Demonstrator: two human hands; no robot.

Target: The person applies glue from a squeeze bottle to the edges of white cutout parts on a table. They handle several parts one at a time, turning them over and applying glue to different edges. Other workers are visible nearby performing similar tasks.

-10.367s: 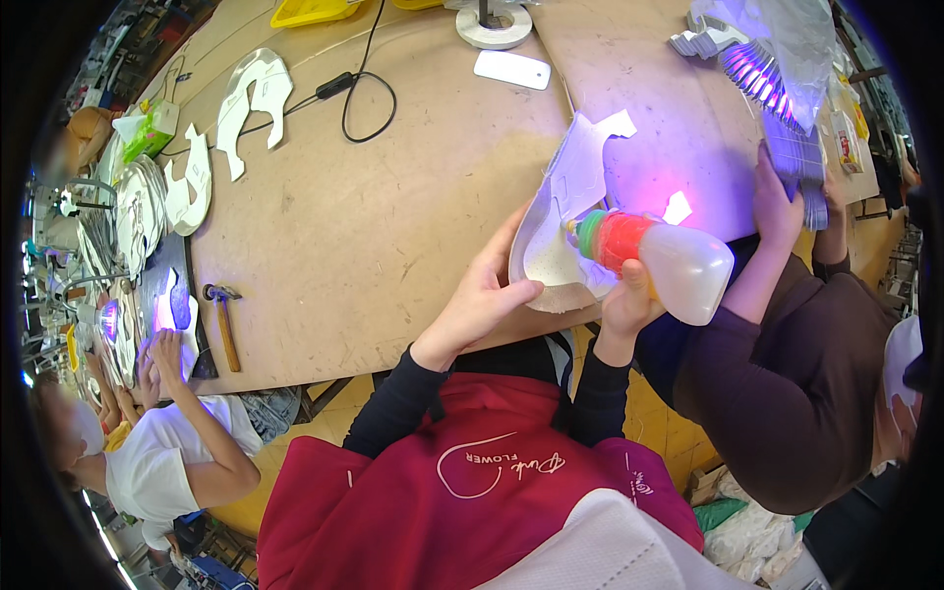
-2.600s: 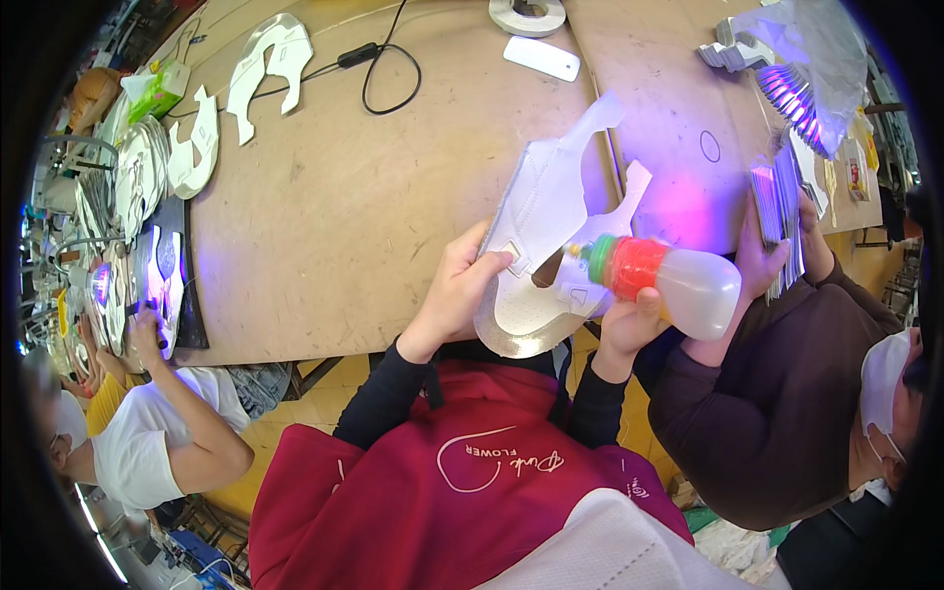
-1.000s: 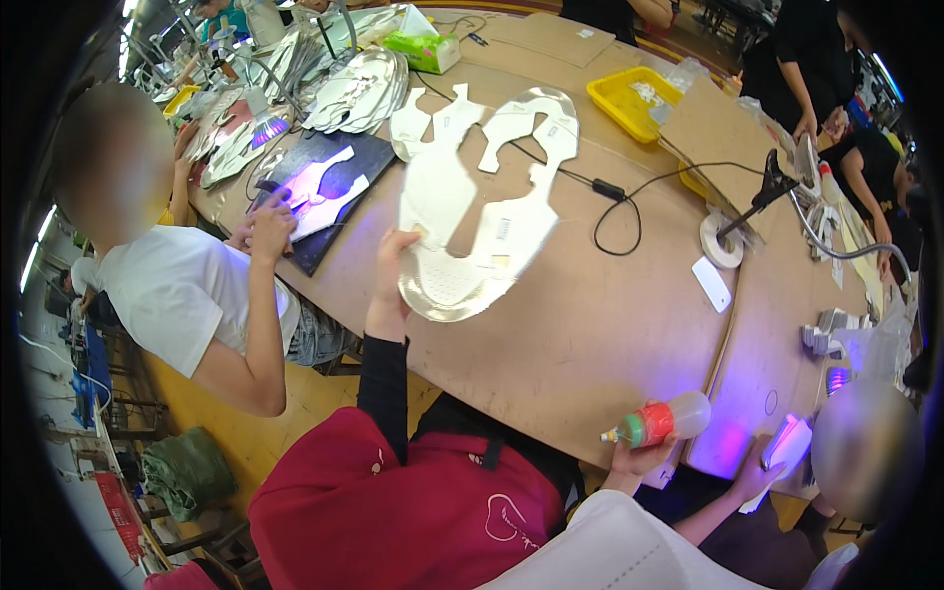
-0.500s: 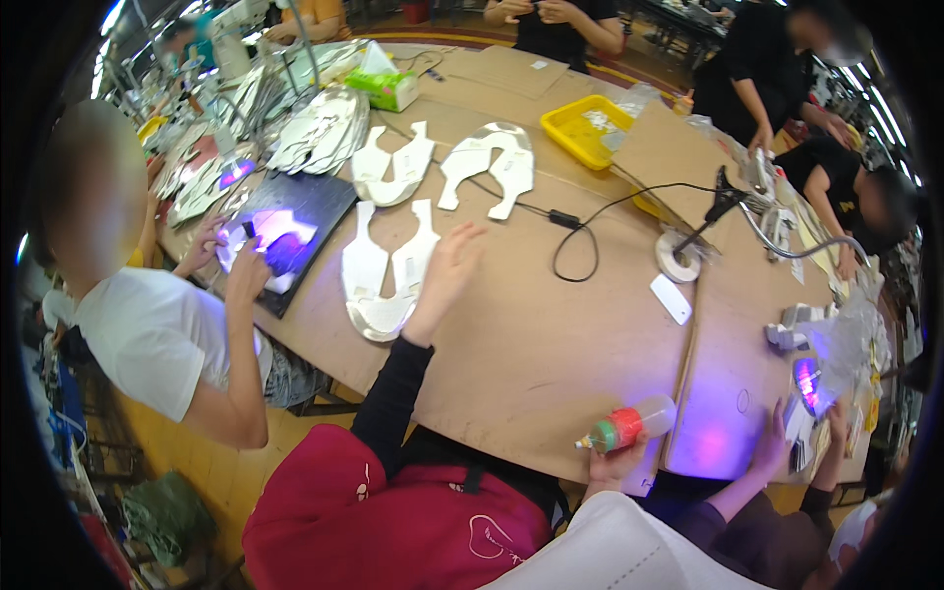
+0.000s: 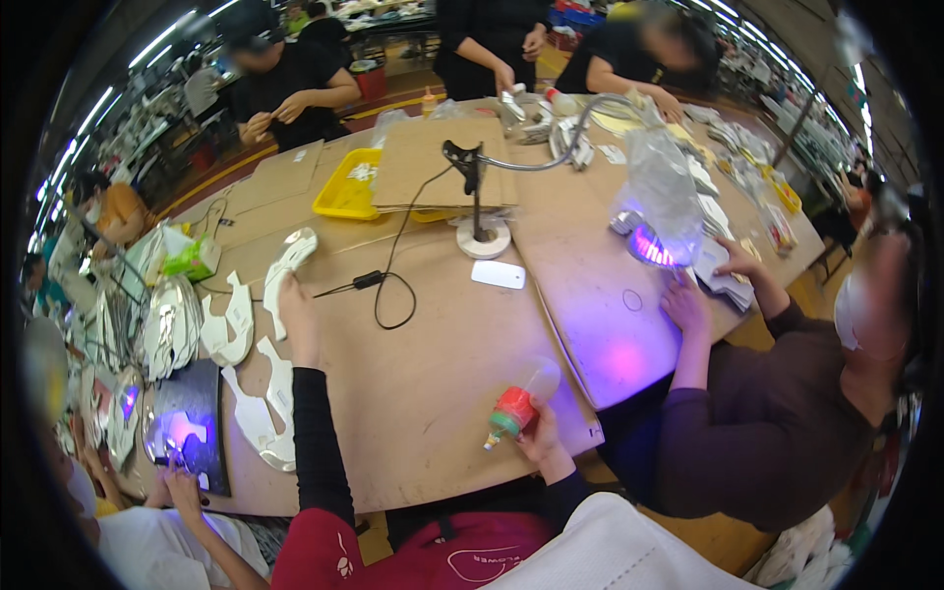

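Observation:
My left hand [image 5: 297,313], at the end of a black sleeve, reaches across the table to a white shoe-upper piece [image 5: 287,261]. Its fingers close on the piece's near side and hide part of it. Two similar horseshoe-shaped upper pieces, a farther one [image 5: 232,339] and a nearer one [image 5: 258,418], lie flat to the left of that arm. By the table's front edge my right hand [image 5: 538,433] is wrapped round a translucent squeeze bottle [image 5: 514,405] with a red band and a green cap. The bottle tilts, its nozzle pointing down and left.
A lamp stand with a white round base [image 5: 484,239], a black cable [image 5: 393,285] and a white card [image 5: 499,274] occupy the middle. Behind are a yellow tray [image 5: 339,202] and cardboard [image 5: 433,162]. Co-workers sit close at left and right, under purple-lit lamps [image 5: 654,246].
The view has swung to the right. My left hand has gone from hovering open near the upper pieces to gripping the farthest one. My right hand still holds the squeeze bottle.

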